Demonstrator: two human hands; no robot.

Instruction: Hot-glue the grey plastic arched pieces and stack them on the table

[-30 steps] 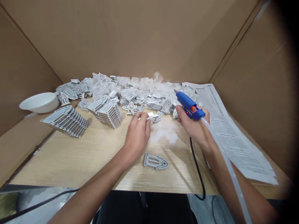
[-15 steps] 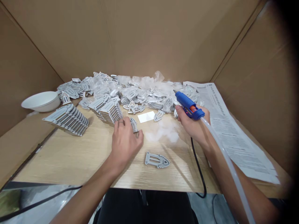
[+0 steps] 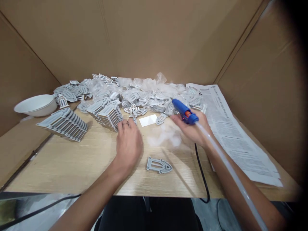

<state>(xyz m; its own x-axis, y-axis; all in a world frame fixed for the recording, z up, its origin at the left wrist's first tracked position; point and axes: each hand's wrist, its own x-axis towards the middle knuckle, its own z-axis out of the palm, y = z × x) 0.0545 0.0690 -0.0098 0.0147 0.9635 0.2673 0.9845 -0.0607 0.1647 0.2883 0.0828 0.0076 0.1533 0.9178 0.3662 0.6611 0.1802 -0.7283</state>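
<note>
Overall, the wooden counter (image 3: 96,176) is crowded toward its far edge, and that is where most of the trouble could start. Along that edge runs a heap of bagged grey pieces (image 3: 132,96); if the nozzle drifted into it, a hot tip could soften the plastic. Printed sheets (image 3: 228,128) cover the right edge, beneath the person's right forearm, and a sweep of that arm could drag them. The clear tube (image 3: 226,163) trailing from the gun toward the near edge might snag on the sleeveless forearm's path and tug the aim aside. Left of centre stand a leaning stack (image 3: 109,115) and, closer to the left edge, another slanted stack (image 3: 66,123); a knuckle bump could topple the first. The left hand (image 3: 129,141) is just beside it, fingers bent downward, and whether its grip is closed around anything is hidden. The right hand (image 3: 196,128) has its grip wrapped around the blue glue gun (image 3: 184,110), raised right of centre; a careless squeeze could drip glue. Near the middle of the near edge lies an arched piece (image 3: 158,165), flat and exposed to such drips, as is the white card (image 3: 148,120) farther back.
</note>
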